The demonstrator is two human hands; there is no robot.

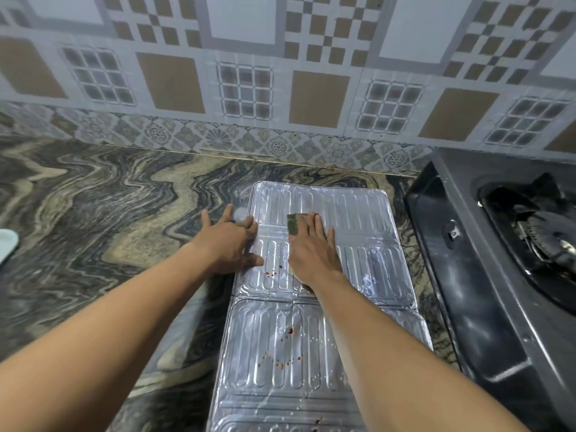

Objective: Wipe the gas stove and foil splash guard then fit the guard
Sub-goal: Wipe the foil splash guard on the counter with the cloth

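marbled table (93, 213) is carrying the foil guard (358, 213) lying flat. right hand (311, 254) is pressing a green pad (293, 224) flat-palmed; left hand (230, 244), fingers spread, is pinning the edge. risk: thin foil is likely creasing under hard pressure, red flecks (271, 273) smearing.

Speckled foil splash guard (367, 232) flat beside black gas stove (486, 260)

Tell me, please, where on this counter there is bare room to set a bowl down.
The widest bare patch is the marble counter left of the foil splash guard, between the tiled wall and the left hand. The right side is crowded: only a narrow strip separates the guard from the gas stove.
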